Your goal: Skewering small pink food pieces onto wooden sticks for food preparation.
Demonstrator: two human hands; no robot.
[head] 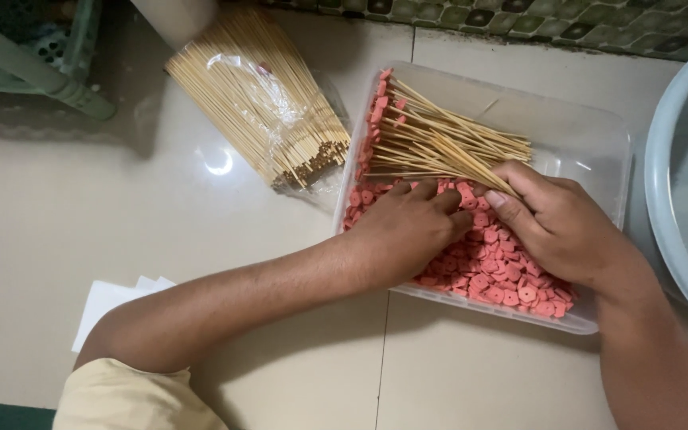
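Both hands [408, 231] [555, 223] dig pink discs [491, 267] in tray [591, 131] on tiled floor [121, 207].

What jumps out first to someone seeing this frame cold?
The clear plastic tray at centre right, heaped with pink sausage slices, where the left hand and right hand dig in. Loaded skewers lie across its far end. A bundle of bare bamboo sticks in plastic wrap sits upper left.

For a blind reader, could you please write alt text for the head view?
Both hands, left hand and right hand, reach into pink sausage slices in a clear tray, beside skewered sticks. A bagged bundle of bamboo skewers lies left.
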